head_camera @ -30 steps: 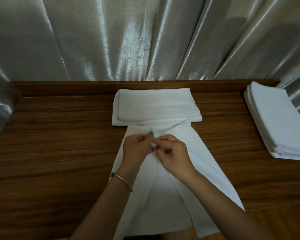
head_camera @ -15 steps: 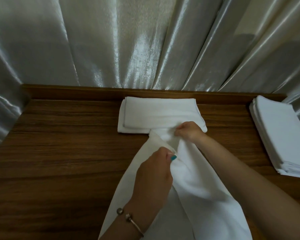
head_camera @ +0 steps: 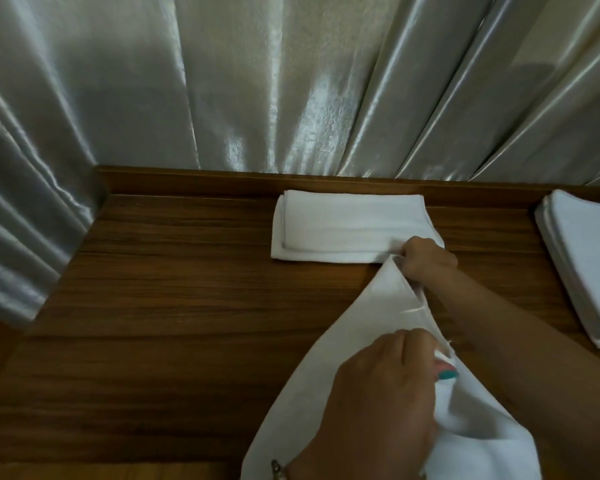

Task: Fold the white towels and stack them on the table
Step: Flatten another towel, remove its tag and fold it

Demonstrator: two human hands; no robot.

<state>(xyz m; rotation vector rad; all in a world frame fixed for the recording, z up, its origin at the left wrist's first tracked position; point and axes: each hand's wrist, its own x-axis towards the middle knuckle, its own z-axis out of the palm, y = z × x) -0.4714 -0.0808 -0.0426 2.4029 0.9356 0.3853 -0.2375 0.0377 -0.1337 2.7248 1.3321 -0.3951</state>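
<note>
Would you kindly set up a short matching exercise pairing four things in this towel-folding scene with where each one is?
Things:
1. folded towel
2. stack of towels
3. loose towel
4. curtain

Places:
A. at the table's right edge
B. hanging behind the table
C. held between the left hand and the right hand
D. flat at the back of the table, in the middle

Pairs: 1-D, 2-A, 3-C, 4-B

The left hand [head_camera: 378, 403] is close and curled in a pinch, and the right hand [head_camera: 428, 261] reaches far out, fingers curled tight.
</note>
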